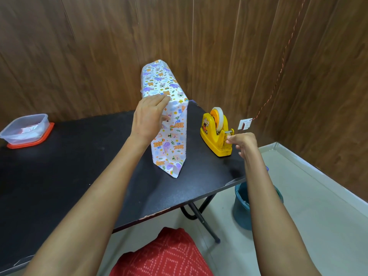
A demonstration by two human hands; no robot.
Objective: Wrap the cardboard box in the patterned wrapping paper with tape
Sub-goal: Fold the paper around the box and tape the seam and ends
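Note:
The cardboard box, covered in white wrapping paper with bears and elephants (169,132), stands upright on end on the black table (79,160). No bare cardboard shows. My left hand (148,118) holds the box near its upper near edge, fingers laid over the folded paper flap. To the right stands a yellow tape dispenser (216,134) with a roll of pale tape (218,118). My right hand (242,143) is at the dispenser's cutter end, fingers curled and pinching at the tape there; the strip itself is too thin to make out.
A clear plastic tub on an orange lid (26,130) sits at the table's far left. A teal bucket (245,206) stands on the floor under the table's right corner. Wood-panel walls close in behind and to the right, with a white switch (245,124) and cord.

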